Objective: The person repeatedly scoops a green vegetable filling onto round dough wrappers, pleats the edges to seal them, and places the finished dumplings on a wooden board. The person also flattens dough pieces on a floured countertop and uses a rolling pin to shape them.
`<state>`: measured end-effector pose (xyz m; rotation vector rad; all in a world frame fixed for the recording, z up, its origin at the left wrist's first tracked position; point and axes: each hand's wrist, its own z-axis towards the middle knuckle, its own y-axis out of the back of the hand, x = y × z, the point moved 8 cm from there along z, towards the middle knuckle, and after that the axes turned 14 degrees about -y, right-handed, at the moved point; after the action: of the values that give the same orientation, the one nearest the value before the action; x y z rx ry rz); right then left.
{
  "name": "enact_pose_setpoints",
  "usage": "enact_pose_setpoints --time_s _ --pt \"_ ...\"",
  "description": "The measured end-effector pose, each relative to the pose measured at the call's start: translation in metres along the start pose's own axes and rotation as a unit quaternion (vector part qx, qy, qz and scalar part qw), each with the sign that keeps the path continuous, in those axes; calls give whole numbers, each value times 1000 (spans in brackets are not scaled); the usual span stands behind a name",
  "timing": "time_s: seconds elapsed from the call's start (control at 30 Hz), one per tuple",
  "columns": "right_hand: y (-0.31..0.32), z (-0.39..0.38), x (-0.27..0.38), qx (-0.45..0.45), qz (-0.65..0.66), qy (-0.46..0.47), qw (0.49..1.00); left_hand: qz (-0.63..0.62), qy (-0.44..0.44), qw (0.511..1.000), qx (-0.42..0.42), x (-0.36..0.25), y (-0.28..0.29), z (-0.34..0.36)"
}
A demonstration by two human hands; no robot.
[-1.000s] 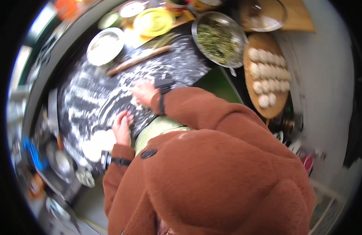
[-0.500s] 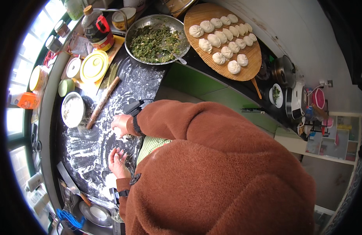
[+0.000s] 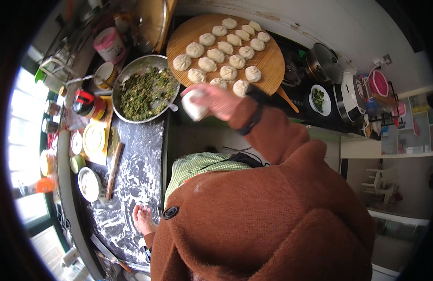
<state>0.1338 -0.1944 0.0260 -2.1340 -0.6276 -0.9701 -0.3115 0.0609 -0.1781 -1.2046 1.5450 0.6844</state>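
A white filled bun (image 3: 194, 107) is in my right hand (image 3: 215, 99), raised just below the round wooden board (image 3: 269, 64), which holds several rows of pleated buns. Beside it is a steel bowl (image 3: 139, 93) of chopped green filling with a spoon in it. My left hand (image 3: 143, 219) is low over the flour-dusted black counter (image 3: 132, 175), fingers curled loosely apart and holding nothing visible, below a wooden rolling pin (image 3: 114, 172).
A white bowl (image 3: 89, 183), yellow lid (image 3: 94, 137) and red-capped bottle (image 3: 90, 105) line the counter's left. A cleaver (image 3: 103, 247) lies near its lower edge. At right are a plate of greens (image 3: 319, 99), a dark pot (image 3: 322, 64) and an appliance (image 3: 350, 98).
My right hand has lifted off the floured counter toward the board of buns, a white bun now visible in it. The view has turned right; my left hand stays low at the counter.
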Motion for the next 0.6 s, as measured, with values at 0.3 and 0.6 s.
enact_pose_setpoints --time_s 0.3,0.6 --pt "309 -61 73 -432 -278 50 856 16 -12 1000 16 13 -57 3" --pt "398 -25 59 -536 -498 -15 682 25 -38 998 -34 -2 -70 -35"
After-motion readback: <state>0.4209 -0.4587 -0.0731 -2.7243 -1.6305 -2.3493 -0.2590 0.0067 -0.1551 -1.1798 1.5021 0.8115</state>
